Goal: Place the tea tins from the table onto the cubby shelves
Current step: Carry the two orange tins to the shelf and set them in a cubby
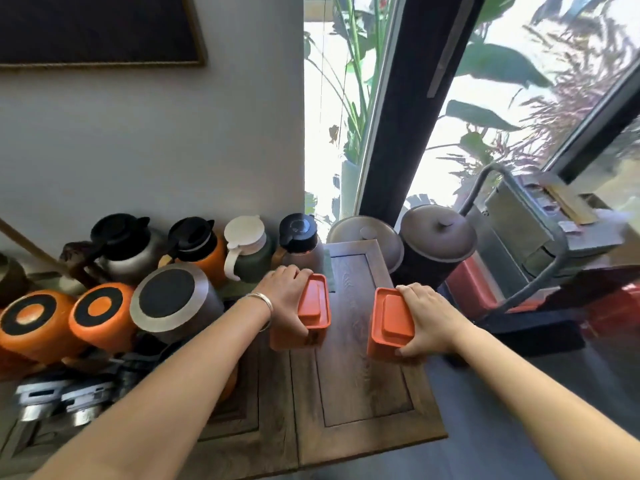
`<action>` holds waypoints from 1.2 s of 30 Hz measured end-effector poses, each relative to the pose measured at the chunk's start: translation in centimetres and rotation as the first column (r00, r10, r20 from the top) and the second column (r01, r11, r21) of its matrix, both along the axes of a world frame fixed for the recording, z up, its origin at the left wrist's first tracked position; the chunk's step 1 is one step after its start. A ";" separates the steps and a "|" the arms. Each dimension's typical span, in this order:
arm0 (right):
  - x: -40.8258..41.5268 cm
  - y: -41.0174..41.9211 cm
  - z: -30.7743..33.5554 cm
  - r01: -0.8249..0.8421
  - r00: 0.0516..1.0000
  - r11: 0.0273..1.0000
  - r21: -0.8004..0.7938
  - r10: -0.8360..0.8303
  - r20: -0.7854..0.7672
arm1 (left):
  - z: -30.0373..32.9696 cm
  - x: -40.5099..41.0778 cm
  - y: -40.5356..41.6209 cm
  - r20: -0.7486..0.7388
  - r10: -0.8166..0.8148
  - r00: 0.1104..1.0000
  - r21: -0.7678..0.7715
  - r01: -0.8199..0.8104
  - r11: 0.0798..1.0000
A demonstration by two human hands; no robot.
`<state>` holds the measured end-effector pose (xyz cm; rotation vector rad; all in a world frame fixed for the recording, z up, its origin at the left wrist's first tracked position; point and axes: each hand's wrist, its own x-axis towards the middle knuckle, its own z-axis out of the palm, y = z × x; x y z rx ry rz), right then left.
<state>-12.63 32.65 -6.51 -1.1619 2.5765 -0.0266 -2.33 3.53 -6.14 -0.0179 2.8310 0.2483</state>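
Both bare forearms reach in from the bottom of the frame, and I see each hand wrapped around an orange tea tin at the centre. The left hand (285,299), a silver bangle (261,301) on its wrist, grips the left tea tin (313,304) from its left side. The right hand (427,320) clasps the right tea tin (391,320) from its right side. Both tins are upright over the wooden table (349,386), well apart. Thermos jugs (194,247) crowd the left of the frame.
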 end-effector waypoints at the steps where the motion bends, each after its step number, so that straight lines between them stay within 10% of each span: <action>1: -0.7 0.7 2.0 0.023 1.000 1.000 0.013 -0.022 -0.021 | 2.1 -1.3 0.4 -0.012 -0.018 1.000 -0.001 0.018 1.000; 11: -3.5 12.9 25.1 0.368 0.883 0.913 -0.173 -0.402 -0.242 | 25.6 -12.9 12.0 -0.289 -0.333 0.897 -0.127 0.309 0.943; 20: 6.0 31.1 40.0 0.645 0.626 0.705 -0.294 -0.708 -0.326 | 40.9 -13.9 33.5 -0.417 -0.668 0.616 -0.258 0.625 0.737; 36: 28.4 65.1 44.5 0.922 0.140 0.181 -0.342 -0.980 -0.141 | 45.3 -2.6 76.5 -0.312 -0.908 0.278 -0.264 0.893 0.364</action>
